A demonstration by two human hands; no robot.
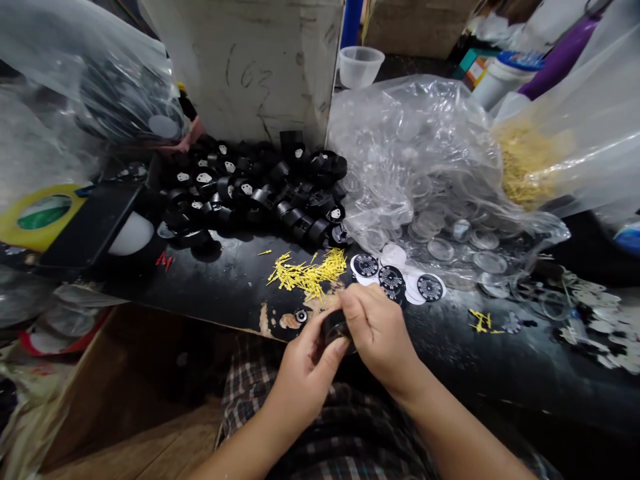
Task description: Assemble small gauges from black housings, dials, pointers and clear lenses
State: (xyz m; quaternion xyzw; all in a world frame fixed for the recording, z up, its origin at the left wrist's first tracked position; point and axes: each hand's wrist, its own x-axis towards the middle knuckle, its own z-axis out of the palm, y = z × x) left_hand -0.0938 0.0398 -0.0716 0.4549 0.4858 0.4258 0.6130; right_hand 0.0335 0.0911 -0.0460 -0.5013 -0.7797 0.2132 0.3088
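Close to the table's front edge, my left hand (313,360) and my right hand (379,330) both grip a small round black housing (334,325), thumbs pressed on it from either side. Fingers cover most of the housing, so its face is hidden. Just beyond my hands lies a heap of yellow pointers (310,272). Black dial discs with white markings (430,288) and white discs rest right of the heap, partly behind my right hand. A small round black part (301,316) sits left of my fingers.
Black housings (260,187) are piled at the back, before a large box (250,67). A clear bag (425,147) spills transparent round covers (441,249) on the right. A yellow tape roll (20,227) and a dark flat slab (90,223) lie left. Tiny red pieces (163,260) lie nearby.
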